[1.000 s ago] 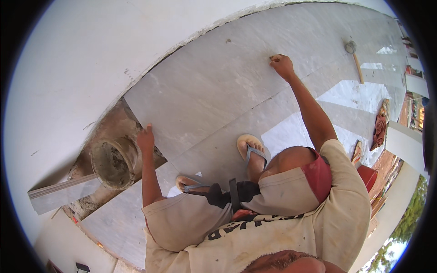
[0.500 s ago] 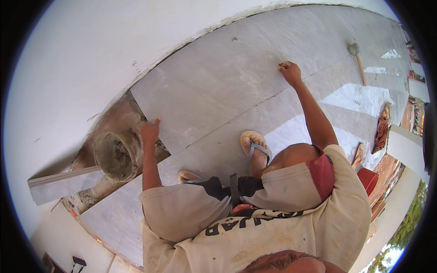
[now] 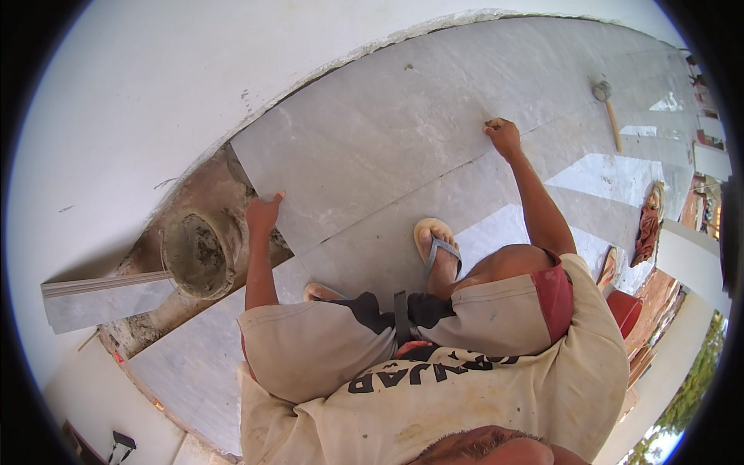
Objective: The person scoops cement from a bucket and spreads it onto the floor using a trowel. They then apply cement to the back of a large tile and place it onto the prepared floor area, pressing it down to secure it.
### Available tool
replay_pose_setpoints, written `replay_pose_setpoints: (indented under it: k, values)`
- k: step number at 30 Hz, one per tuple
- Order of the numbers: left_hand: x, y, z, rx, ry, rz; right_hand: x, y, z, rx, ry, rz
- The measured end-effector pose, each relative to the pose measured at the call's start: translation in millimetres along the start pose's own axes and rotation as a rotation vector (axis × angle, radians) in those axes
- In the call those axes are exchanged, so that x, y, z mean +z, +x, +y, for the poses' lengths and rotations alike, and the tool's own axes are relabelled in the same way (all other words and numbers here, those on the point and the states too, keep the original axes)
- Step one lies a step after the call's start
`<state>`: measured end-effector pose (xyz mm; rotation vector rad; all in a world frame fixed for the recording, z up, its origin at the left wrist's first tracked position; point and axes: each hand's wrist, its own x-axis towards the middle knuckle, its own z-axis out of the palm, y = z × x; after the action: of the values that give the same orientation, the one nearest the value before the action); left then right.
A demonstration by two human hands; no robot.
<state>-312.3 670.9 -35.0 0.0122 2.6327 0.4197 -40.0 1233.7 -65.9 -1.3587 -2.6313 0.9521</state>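
A large grey marbled floor tile [image 3: 364, 139] lies in front of me, its far side along the white wall. My left hand [image 3: 263, 215] is at the tile's left end, the thumb on top of the edge and the other fingers curled at the side, partly hidden. Out over the tile surface, my right hand [image 3: 504, 138] is closed with its fingertips pinched low near the face. Whatever it may hold is too small to make out. Beside my left hand, a round bucket [image 3: 200, 256] caked with mortar stands on the bare, rough strip of floor.
A stack of cut tile strips [image 3: 108, 301] lies left of the bucket. A mallet [image 3: 612, 116] with a wooden handle rests on the tiles at far right. A brown cloth [image 3: 647, 229] and a red container [image 3: 625, 311] are at the right. My sandalled foot [image 3: 438, 248] stands on the tiles.
The view has shifted slightly. My right hand has come a little nearer to me over the tile, still closed. My left hand stays at the tile's left end.
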Motion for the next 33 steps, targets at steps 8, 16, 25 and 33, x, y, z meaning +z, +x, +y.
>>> replay_pose_setpoints:
  k: [8,16,25,33]
  values:
    - [10,6,-22,0.040,-0.091,0.078,-1,5,3,-0.025,0.056,-0.012]
    - [-2,1,-9,-0.022,-0.100,0.004,6,6,22,-0.016,0.042,-0.004]
    - [2,4,-18,-0.058,-0.121,-0.017,5,2,10,-0.072,-0.044,0.038]
    - [9,1,-24,-0.027,-0.118,0.112,12,7,12,-0.064,-0.084,0.066]
